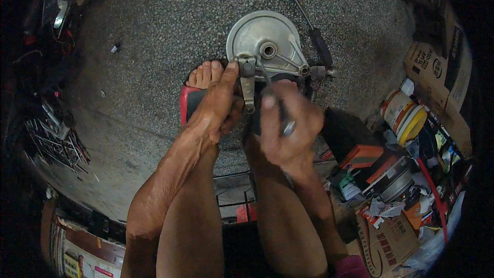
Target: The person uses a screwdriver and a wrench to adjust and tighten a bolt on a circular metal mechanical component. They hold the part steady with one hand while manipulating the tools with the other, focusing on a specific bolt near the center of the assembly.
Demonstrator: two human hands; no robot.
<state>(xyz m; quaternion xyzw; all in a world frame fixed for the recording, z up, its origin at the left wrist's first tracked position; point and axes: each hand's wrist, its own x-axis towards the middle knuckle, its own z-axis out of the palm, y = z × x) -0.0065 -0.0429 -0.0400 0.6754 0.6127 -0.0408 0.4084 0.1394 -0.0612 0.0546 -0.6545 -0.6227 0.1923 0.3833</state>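
Observation:
A round silver metal brake plate (257, 31) with a central hole rests over my feet. At its lower left is a metal lever arm (248, 85). My left hand (218, 105) is closed on the lever assembly, thumb at its upper end, fingers partly hidden behind. My right hand (292, 128), blurred, is closed round a dark-handled tool with a thin shaft (265, 74) reaching toward the plate beside the lever; its tip is unclear. A red-and-black sandal (186, 105) shows under my left foot.
A cable or rod with a black sleeve (320, 46) lies beyond the plate on the speckled floor (170, 20). Cardboard boxes (437, 67), a yellow-lidded tub (411, 126) and clutter pile up on the right. Several loose tools (56, 139) lie at the left.

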